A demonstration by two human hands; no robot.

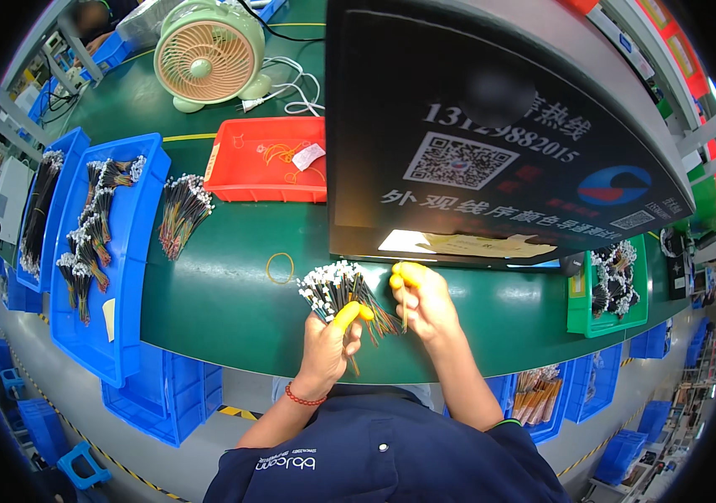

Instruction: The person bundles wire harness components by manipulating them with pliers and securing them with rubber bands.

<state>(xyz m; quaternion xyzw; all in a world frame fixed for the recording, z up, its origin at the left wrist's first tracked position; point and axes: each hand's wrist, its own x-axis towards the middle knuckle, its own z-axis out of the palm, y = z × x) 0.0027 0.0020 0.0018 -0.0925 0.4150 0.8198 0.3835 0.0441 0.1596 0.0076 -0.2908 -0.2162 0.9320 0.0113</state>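
Observation:
My left hand, with yellow finger covers and a red beaded bracelet at the wrist, is closed round a fanned bundle of wire harnesses. White connectors top the bundle, and its thin coloured wires hang toward the lower right. To its right, my right hand pinches a single wire harness between yellow-covered fingertips; its upper end is hidden by the fingers. Both hands are over the green table, just in front of a large dark inspection machine with a lit opening at its lower edge.
Blue trays of harness bundles stand at left, beside a loose bundle. A red bin holds rubber bands; another rubber band lies nearer. A fan stands behind, and a green bin of harnesses at right.

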